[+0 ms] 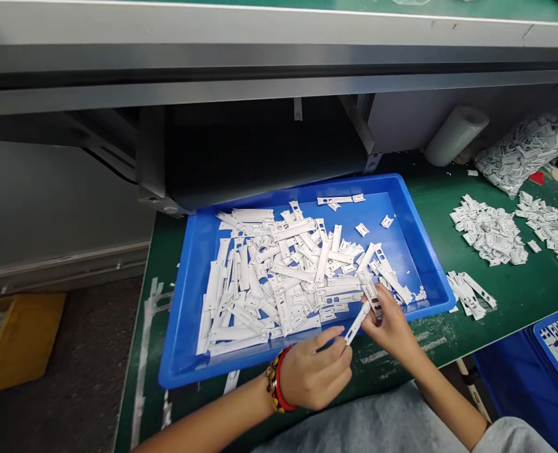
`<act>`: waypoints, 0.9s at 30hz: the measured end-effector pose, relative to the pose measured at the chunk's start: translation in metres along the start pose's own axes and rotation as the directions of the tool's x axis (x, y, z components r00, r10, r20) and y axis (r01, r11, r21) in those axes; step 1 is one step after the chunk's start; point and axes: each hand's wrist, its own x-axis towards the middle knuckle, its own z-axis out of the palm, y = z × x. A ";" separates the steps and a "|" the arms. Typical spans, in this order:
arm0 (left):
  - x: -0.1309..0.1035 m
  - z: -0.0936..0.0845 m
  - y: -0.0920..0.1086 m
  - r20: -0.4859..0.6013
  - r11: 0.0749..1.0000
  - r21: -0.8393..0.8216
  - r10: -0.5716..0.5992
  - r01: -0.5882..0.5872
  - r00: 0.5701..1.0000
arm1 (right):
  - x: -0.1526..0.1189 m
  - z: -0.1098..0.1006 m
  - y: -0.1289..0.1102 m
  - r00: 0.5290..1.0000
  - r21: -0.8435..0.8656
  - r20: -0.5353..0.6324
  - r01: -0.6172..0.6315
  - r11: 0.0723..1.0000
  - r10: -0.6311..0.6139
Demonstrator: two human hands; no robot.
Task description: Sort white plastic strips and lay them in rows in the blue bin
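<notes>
A blue tray (177, 340) holds a loose heap of long white plastic strips (283, 277) and several small white pieces. At its front edge, my left hand (317, 371), with red and beaded bracelets at the wrist, pinches one end of a white strip (357, 323). Just to the right, my right hand (390, 324) grips another white strip (371, 296), which stands tilted over the tray's near right part. The two strips meet or overlap close to my right fingertips; whether they are joined is unclear.
Piles of small white pieces (489, 229) and a few strips (470, 294) lie on the green table (429, 195) at right. Behind them are a clear bag (528, 148) and a roll (455, 135). A conveyor (264, 151) stands behind the tray; a yellow bin (38, 333) is at lower left.
</notes>
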 end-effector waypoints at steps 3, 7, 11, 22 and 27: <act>0.002 0.006 0.007 -0.096 0.995 -0.012 -0.100 0.100 0.990 | -0.018 0.006 0.003 0.982 0.372 -0.005 -0.172 0.912 0.187; 0.009 0.019 0.015 -0.035 0.996 -0.092 0.001 -0.004 0.999 | -0.031 0.014 -0.002 0.959 0.665 0.095 -0.260 0.700 0.266; 0.019 0.035 -0.005 0.073 0.987 -0.158 0.036 -0.024 0.997 | -0.023 0.002 -0.004 0.922 0.744 -0.254 -0.008 0.668 0.294; 0.018 0.086 -0.132 0.516 0.810 0.236 -0.572 0.537 0.637 | -0.007 -0.031 0.010 0.891 0.850 -0.254 0.020 0.526 0.376; 0.006 0.058 -0.140 0.454 0.522 -0.119 -0.728 0.845 0.514 | -0.022 -0.037 -0.001 0.899 0.800 -0.325 0.097 0.592 0.292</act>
